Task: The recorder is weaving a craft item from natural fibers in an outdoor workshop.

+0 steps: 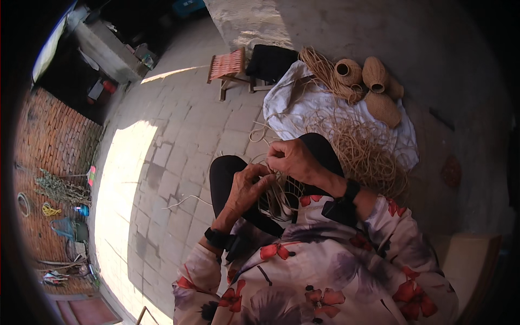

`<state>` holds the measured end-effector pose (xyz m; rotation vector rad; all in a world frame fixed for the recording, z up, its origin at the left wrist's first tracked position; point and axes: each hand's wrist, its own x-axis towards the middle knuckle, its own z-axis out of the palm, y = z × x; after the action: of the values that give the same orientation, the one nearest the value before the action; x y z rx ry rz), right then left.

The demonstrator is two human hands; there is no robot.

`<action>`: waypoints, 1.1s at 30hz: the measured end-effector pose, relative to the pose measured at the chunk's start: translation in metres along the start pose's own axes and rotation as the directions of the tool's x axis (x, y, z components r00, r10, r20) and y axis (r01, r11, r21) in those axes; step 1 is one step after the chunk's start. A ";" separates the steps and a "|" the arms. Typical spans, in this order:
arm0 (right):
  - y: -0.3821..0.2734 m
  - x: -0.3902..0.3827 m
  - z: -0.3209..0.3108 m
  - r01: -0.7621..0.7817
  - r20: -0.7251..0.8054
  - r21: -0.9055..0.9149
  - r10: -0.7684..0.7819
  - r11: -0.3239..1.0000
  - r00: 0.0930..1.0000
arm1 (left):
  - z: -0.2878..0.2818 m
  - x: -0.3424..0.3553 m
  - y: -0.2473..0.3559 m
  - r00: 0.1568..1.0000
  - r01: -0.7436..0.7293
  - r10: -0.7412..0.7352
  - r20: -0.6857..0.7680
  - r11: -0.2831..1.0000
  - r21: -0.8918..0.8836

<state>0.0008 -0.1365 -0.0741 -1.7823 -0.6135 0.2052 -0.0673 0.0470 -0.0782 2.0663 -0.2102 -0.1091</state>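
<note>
The left hand (pixel 249 187) and right hand (pixel 295 160) pinch pale strands (pixel 278 201) bunched beneath them.

Just right of orange-striped folding stool (pixel 227 65): black-topped stool (pixel 270 62). Behind folding stool: rough plastered wall (pixel 246 21). Far left of folding stool: red-brick wall (pixel 57 122), with dried branch bundle (pixel 58 184) and coiled yellow rope (pixel 51 209) alongside.

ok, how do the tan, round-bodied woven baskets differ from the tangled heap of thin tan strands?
Form: the tan, round-bodied woven baskets are tightly worked; the tangled heap of thin tan strands is loose loops.
Place: baskets cluster farther off; the heap lies near the person's right knee.
Spread: the heap covers more area than the baskets.
Shared: tan colour.
</note>
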 end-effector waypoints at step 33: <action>0.001 -0.095 -0.007 0.117 0.414 -0.320 0.027 0.940 0.910 | 0.022 0.006 -0.010 0.970 -0.023 0.005 -0.245 0.997 -0.067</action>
<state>-0.0762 -0.1908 -0.0888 -2.0711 -1.0453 0.4783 -0.0640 0.0316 -0.0979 1.9873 -0.0678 0.1455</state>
